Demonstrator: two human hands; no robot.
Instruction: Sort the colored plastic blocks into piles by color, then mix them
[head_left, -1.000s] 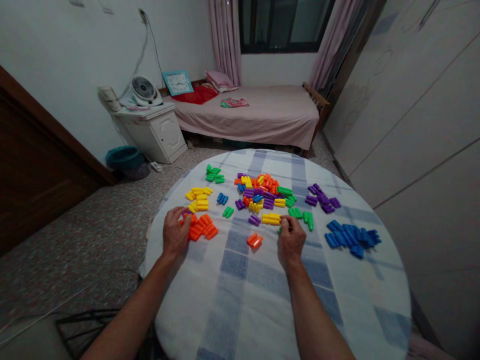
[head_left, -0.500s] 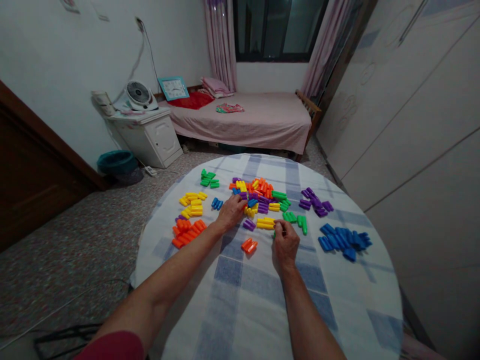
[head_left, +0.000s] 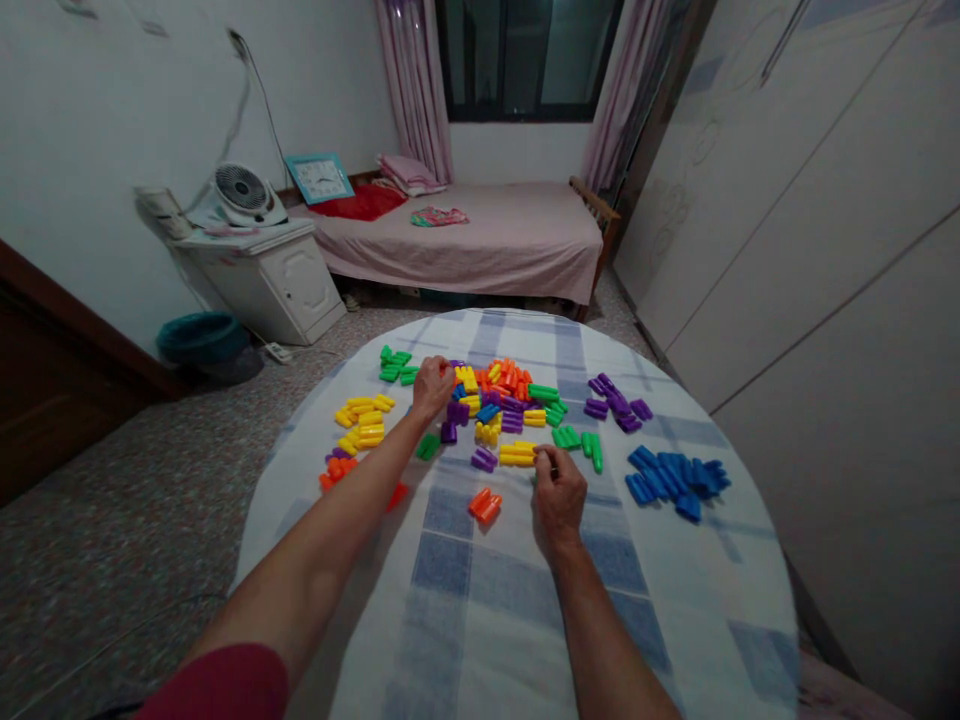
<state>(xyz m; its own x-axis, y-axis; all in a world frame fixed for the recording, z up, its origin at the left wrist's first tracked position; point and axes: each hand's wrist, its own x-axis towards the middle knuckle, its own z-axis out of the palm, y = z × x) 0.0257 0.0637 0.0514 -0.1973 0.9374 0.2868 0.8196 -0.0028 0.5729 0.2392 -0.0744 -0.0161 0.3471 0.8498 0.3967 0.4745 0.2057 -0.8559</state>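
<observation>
Many colourful ribbed plastic pieces lie on the round table. My left hand (head_left: pixel 433 388) reaches to the left side of a mixed pile (head_left: pixel 506 378); its fingers are drawn together, and whatever they pinch is too small to make out. Closer to me, my right hand (head_left: pixel 560 490) is curled, its fingertips on the right end of a yellow plastic piece (head_left: pixel 517 455). Left of that rests a purple piece (head_left: pixel 484 459), with an orange piece (head_left: pixel 485 506) nearer me. A green piece (head_left: pixel 428 447) lies beside my left forearm, which partly covers an orange group (head_left: pixel 339 470).
Single-colour groups ring the pile: green (head_left: pixel 396 366) and yellow (head_left: pixel 363 422) on the left, purple (head_left: pixel 619 402) and blue (head_left: pixel 675 482) on the right. A checked cloth (head_left: pixel 525 610) covers the table. Beyond stand a bed (head_left: pixel 487 240) and a white cabinet (head_left: pixel 300 285).
My left hand has moved away from me and left, from the pile's near side to its left edge. Green and purple pieces now show beside that arm. My right hand stays by the yellow piece.
</observation>
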